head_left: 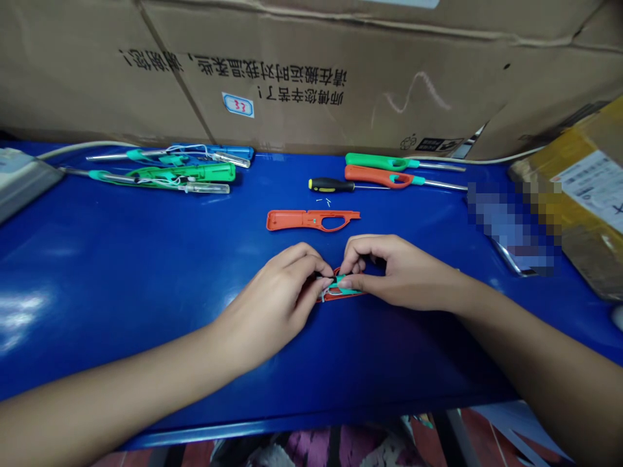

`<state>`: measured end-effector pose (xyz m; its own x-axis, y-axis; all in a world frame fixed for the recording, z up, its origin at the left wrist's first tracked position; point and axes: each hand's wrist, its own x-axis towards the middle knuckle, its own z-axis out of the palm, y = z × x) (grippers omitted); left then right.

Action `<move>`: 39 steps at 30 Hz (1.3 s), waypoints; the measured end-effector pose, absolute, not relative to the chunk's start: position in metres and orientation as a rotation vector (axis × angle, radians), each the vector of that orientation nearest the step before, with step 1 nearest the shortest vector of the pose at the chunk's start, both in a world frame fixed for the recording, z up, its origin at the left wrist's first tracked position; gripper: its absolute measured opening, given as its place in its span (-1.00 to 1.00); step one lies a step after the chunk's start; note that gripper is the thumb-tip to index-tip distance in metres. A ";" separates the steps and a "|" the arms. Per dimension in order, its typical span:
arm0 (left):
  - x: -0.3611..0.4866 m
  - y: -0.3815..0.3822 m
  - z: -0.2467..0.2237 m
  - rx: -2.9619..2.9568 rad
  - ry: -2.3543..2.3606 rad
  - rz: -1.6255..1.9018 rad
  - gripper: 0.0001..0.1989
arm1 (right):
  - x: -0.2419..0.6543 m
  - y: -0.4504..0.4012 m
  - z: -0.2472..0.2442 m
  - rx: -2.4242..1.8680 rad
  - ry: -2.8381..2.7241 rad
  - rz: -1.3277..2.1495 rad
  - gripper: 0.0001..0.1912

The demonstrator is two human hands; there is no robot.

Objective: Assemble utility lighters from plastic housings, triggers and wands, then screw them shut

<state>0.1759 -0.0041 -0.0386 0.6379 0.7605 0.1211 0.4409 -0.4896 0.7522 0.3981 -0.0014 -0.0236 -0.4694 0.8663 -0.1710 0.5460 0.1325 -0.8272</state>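
Near the middle of the blue table, an orange lighter half [343, 296] lies with teal parts and white wires in it. My left hand [287, 292] pinches a small dark piece at its left part; the fingers hide most of it. From the right, my right hand [389, 269] holds the teal part [341, 283] between thumb and fingers, close to the left fingertips. Just beyond my hands lies an empty orange shell half [294, 220], inner side up. Tiny white screws or pins [327, 203] and a black-yellow screwdriver [333, 185] are farther back.
Closed green [374, 161] and orange [372, 175] lighters lie at the back right, beside a blurred phone [520, 233] and a taped box [579, 194]. Opened green [209, 172] and blue [246, 153] lighters lie back left. A large carton [292, 39] stands behind.
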 end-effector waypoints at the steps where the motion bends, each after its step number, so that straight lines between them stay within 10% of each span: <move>1: 0.176 -0.004 -0.039 2.148 0.938 0.596 -0.88 | 0.398 -0.001 -0.024 -1.365 -2.065 1.267 -0.96; 39: 0.164 0.006 -0.034 2.430 0.621 0.771 -0.78 | 0.397 0.001 -0.023 -1.402 -2.012 1.333 -0.91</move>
<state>0.1637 0.0062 -0.0342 0.7340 0.5547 0.3919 0.2639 -0.7646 0.5880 0.3970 0.0008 -0.0231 -0.4501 0.8661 -0.2174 0.5379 0.0686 -0.8402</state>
